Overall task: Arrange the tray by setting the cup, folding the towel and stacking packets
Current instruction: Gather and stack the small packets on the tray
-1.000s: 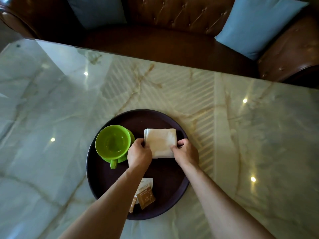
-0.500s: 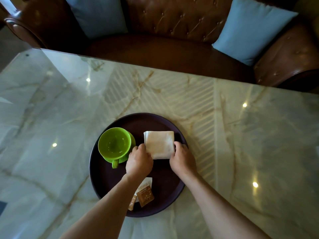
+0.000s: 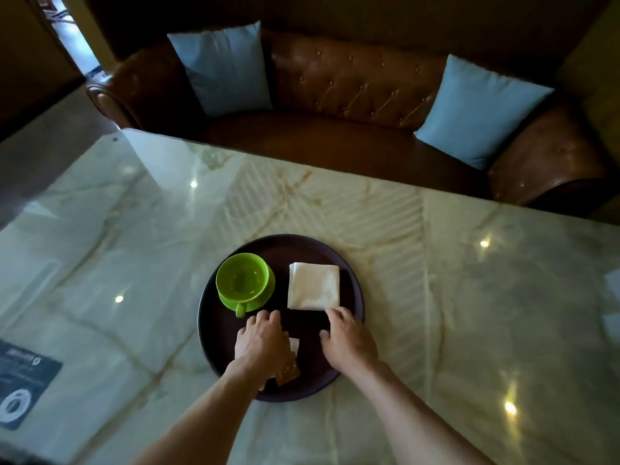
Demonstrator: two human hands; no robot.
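A round dark tray (image 3: 352, 283) lies on the marble table. On its left stands a green cup (image 3: 242, 280) on a green saucer, handle toward me. To the right of the cup a white towel (image 3: 313, 286) lies folded into a square. Brown and white packets (image 3: 289, 369) rest at the tray's near edge, partly under my left hand (image 3: 260, 340), which hovers over them with fingers spread. My right hand (image 3: 347, 335) is open over the tray, its fingertips at the towel's near right corner. Neither hand grips anything.
The glossy marble table (image 3: 469, 297) stretches left and right of the tray. A dark printed card (image 3: 23, 380) lies at the near left edge. Behind the table stands a brown leather sofa (image 3: 352, 95) with two blue cushions.
Both hands have let go of the folded towel and drawn back toward me. The left hand now sits over the packets. The camera has tilted up, showing more of the sofa.
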